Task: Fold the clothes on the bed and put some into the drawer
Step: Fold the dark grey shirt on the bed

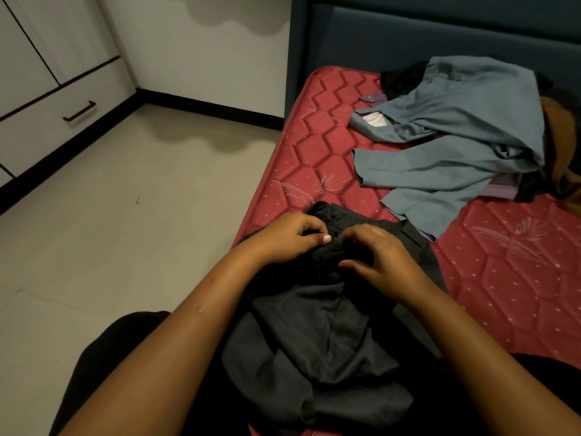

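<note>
The dark grey garment [330, 325] lies crumpled at the near edge of the bed, spilling from the red mattress [314, 146] down toward my lap. My left hand [292, 239] has its grip closed on the bunched cloth near the garment's far end, thumb pressed against curled fingers. My right hand [377, 256] is just beside it, its grip pinched on the same bunch of cloth, thumb underneath and fingers curled over. The two hands nearly touch. Farther up the mattress, well apart from my hands, a blue-grey shirt [456, 133] lies spread and rumpled on top of other clothes: a black piece [399, 80] by its far edge, a purple one [503, 188] and a brown one [559, 152] at its right. Behind them stands the dark blue headboard [440, 29]. Across the pale floor [141, 215] to my left is a white drawer [47, 130] with a black handle [80, 111], pushed in.
</note>
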`<state>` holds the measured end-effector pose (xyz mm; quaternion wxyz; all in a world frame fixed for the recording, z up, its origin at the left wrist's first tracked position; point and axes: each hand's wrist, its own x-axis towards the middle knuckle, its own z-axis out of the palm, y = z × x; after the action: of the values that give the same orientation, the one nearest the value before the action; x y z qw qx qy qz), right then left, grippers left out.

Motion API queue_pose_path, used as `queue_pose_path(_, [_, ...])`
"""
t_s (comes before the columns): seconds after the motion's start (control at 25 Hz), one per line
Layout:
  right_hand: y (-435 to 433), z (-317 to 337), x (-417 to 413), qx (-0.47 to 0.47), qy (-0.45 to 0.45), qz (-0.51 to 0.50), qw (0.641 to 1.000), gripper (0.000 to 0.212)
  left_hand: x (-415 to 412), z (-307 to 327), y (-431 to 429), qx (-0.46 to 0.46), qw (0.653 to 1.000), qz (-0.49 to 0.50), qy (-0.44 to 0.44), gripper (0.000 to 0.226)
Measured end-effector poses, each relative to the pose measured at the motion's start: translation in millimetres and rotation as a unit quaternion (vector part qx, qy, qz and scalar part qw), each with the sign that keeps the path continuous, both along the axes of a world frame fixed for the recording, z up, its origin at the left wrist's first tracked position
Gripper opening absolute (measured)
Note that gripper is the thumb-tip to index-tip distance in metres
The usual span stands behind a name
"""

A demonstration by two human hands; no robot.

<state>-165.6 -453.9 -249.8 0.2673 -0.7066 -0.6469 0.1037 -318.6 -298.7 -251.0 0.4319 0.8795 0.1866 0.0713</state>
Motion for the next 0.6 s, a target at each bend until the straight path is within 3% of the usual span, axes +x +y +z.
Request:
queue_pose_path(0.12, [-3, 6, 1, 0.054, 0.052, -0.022, 0.997, 0.048, 0, 1, -4, -0.112, 0.993, 0.033, -0.028, 0.026])
queue_pose_path(0.24, [-4, 6, 0, 0.035, -0.041, 0.032, 0.998, 0.028, 2, 5, -14, -0.242, 0.968, 0.032, -0.049, 0.03])
queue_pose_path(0.36, [-5, 4, 0, 0.006, -0.05, 0.042, 0.998, 0.03, 3, 5, -17, -0.326, 0.942, 0.056, -0.058, 0.028])
queue_pose_path(0.6, [-4, 7, 1, 0.026, 0.036, 0.031, 0.999, 0.013, 3, 7, -18, -0.35, 0.932, 0.088, -0.028, 0.028])
